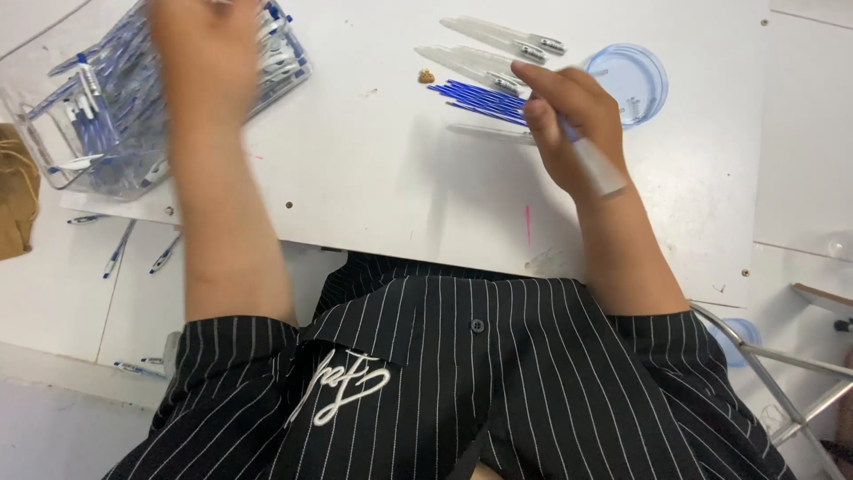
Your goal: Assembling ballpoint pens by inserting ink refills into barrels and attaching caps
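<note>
**Pens in the bin, refills on the table**

My left hand [209, 53] is blurred over the clear plastic bin [53, 164] at the table's far left; I cannot tell whether its fingers are spread or gripping anything. The bin has smooth see-through walls and is heaped with slim blue-and-white pens [98, 107].

My right hand [569, 120] is wrapped around a frosted pen barrel [597, 167], a smooth, pale tube that sticks out below my palm. Just beside my fingers lies a fan of thin blue refills [475, 98], and beyond them several clear empty barrels [502, 36] with metal tips. A shallow round blue lid [640, 76] sits near my knuckles. The white table [391, 178] is scuffed and marked with pink.
</note>
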